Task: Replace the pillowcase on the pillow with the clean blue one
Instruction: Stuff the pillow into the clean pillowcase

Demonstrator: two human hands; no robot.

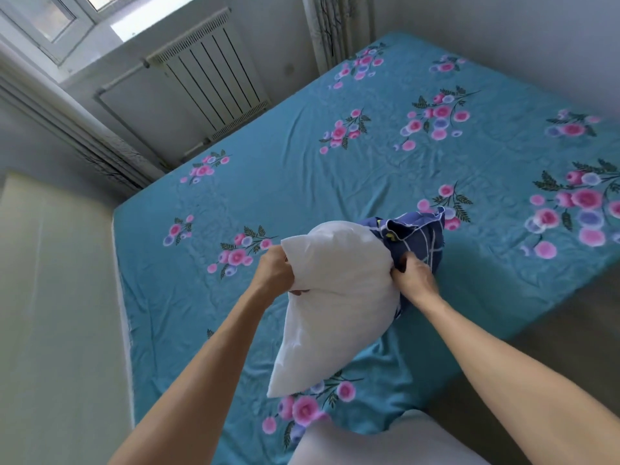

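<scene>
A bare white pillow is held up above the bed, mostly outside its cover. A dark blue pillowcase with white lines is bunched around the pillow's far end. My left hand grips the pillow's left edge near the top. My right hand pinches the bunched pillowcase fabric at the pillow's right side. The pillow's lower corner hangs down toward me, just above the sheet.
The bed carries a teal sheet with pink flower prints. A white radiator stands under the window at the back left. A pale wall or cabinet side runs along the left. Something white sits at the bottom.
</scene>
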